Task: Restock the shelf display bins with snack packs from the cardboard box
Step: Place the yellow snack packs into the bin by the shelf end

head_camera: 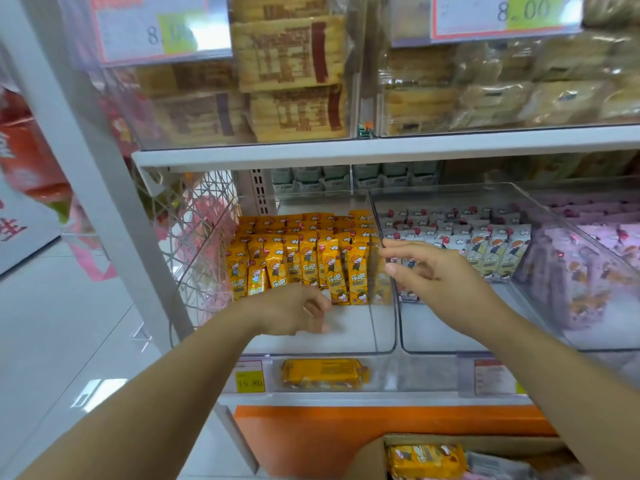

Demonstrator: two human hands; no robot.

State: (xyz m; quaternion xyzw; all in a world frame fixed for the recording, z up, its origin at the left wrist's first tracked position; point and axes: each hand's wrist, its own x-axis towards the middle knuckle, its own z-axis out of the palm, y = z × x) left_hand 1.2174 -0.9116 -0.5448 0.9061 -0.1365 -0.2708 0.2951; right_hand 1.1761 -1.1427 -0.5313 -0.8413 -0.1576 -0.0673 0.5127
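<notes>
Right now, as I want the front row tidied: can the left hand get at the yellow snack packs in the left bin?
Probably yes. The left hand reaches into the open-topped clear bin, just in front of the yellow snack packs, with nothing between them.

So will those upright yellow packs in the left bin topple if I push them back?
Probably: the yellow packs are thin pouches standing on narrow ends, so a row likely tips together. They look light and glossy, possibly sliding on the bin floor.

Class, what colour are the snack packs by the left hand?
Orange-yellow: the snack packs, best seen in the head view.
</notes>
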